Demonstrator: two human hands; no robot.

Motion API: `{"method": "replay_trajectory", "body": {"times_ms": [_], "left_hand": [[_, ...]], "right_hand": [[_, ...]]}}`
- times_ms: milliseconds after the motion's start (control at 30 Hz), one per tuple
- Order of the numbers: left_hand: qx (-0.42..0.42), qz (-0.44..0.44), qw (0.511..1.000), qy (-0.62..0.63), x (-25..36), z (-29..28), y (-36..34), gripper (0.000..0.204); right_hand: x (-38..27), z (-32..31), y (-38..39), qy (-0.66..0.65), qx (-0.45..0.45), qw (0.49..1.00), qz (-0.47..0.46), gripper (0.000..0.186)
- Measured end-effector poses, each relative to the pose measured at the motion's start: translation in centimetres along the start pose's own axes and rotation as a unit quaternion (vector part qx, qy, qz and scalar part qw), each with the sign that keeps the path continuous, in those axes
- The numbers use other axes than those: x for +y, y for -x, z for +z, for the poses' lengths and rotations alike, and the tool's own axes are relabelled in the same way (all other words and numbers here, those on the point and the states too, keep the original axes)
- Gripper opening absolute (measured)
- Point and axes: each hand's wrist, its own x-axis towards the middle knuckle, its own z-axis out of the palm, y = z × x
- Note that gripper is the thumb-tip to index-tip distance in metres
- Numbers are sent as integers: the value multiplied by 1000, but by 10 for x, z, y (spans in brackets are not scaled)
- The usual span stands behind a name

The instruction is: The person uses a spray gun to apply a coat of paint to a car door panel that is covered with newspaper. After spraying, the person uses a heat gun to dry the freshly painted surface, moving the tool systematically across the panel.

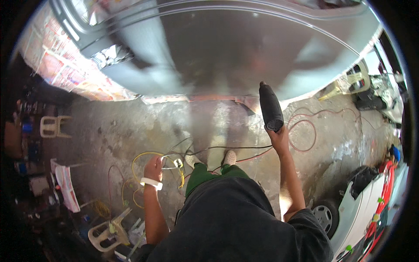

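Heat gun, black and barrel-shaped, is up in front of the person here, in the right hand, whose fingers are wrapped about its lower end and clamped there, as far as I can see past the wrist. The narrow nozzle points away from the wearer, toward the big panel; from where I stand I can't tell how much gap is left between them.

Lower and to the left of the heat gun is the left hand, a white band round its wrist. Its fingers are curled in, with a small pale piece just beside them; whether they are closed on it I can't tell.

Below the heat gun and a bit to its left, green trousers end in pale shoes on the stained concrete floor. A dark cord trails left from under the heat gun, and yellow cable lies in loops farther that way. A reddish hose coils to the heat gun's right.

Beyond the nozzle spreads the glossy grey car panel, printed masking paper hanging far to the heat gun's left. Well off to its lower right stands a white car.
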Motion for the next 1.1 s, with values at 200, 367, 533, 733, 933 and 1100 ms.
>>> {"method": "replay_trajectory", "body": {"times_ms": [200, 367, 533, 733, 933, 1100], "left_hand": [[-10, 29, 999, -8, 40, 7, 5, 31], [-18, 34, 999, -12, 54, 3, 7, 26], [-25, 32, 999, -29, 33, 0, 7, 27], [-12, 14, 1000, -13, 4, -22, 6, 28], [-21, -22, 999, 19, -56, -55, 9, 27], [-14, -59, 998, 34, -123, -76, 10, 24]], "right_hand": [[68, -98, 13, -126, 168, 975, 73, 20], [95, -158, 9, -279, 240, 928, 56, 27], [107, -174, -7, -241, 280, 927, 62, 23], [76, -114, -7, -274, 207, 936, 73, 20], [4, -4, 5, -232, 114, 966, 25, 21], [-69, 98, 13, -130, 76, 987, 61, 27]]}}
